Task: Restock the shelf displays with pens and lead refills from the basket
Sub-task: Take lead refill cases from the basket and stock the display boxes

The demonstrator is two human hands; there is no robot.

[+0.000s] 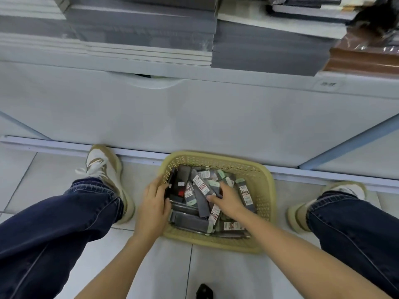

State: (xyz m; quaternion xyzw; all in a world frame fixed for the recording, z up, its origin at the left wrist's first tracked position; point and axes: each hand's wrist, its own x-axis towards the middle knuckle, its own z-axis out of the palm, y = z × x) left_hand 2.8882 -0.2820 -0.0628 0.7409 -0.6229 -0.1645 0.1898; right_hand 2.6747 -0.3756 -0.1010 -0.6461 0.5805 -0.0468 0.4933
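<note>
Both over basket (266, 190) | left grip (153, 201) clasps dark pack (170, 184) | right grip (226, 196) pinches refill (201, 185)

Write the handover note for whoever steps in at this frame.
Left hand grips a dark pack at the basket's left wall.
Right hand pinches a labelled packet mid-basket.
Basket sits on the floor against the shelf base, crowded with packets.
Done: nothing visibly shelved.
Left: lift stock out and fill the displays, which are out of view.
</note>
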